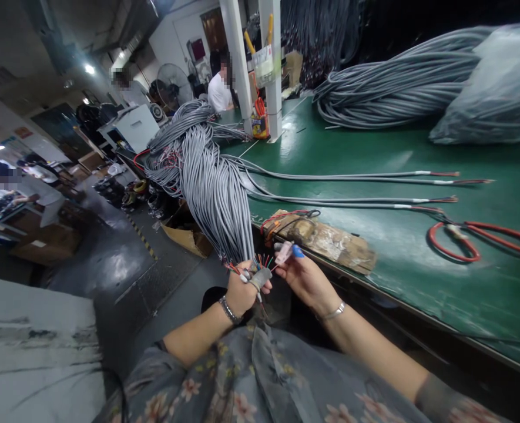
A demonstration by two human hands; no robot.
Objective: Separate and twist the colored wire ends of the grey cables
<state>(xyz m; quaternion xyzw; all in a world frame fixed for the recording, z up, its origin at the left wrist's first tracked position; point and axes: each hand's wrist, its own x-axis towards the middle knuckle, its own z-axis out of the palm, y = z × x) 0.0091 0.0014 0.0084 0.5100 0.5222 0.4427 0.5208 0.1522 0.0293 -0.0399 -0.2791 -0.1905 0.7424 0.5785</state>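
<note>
My left hand (pixel 241 294) is closed around a grey cable (pixel 262 276). Thin coloured wires (pixel 265 260) fan out from the stripped end, and other cable ends show by the fingers. Just to its right, my right hand (pixel 310 282) has its fingertips pinched together, with whitish wrapping and a blue covering on them. A thin reddish wire seems to run from the cable to these fingertips. From my left hand, a thick bundle of grey cables (pixel 218 188) rises to the bench.
On the green bench (pixel 374 158) lie a worn wooden block (pixel 330 238), red-handled pliers (pixel 456 241) and several separate cable ends. A coiled cable bundle (pixel 396 82) sits behind, partly under a plastic bag (pixel 497 88). A white post (pixel 271 70) stands at the bench. Other people are farther back.
</note>
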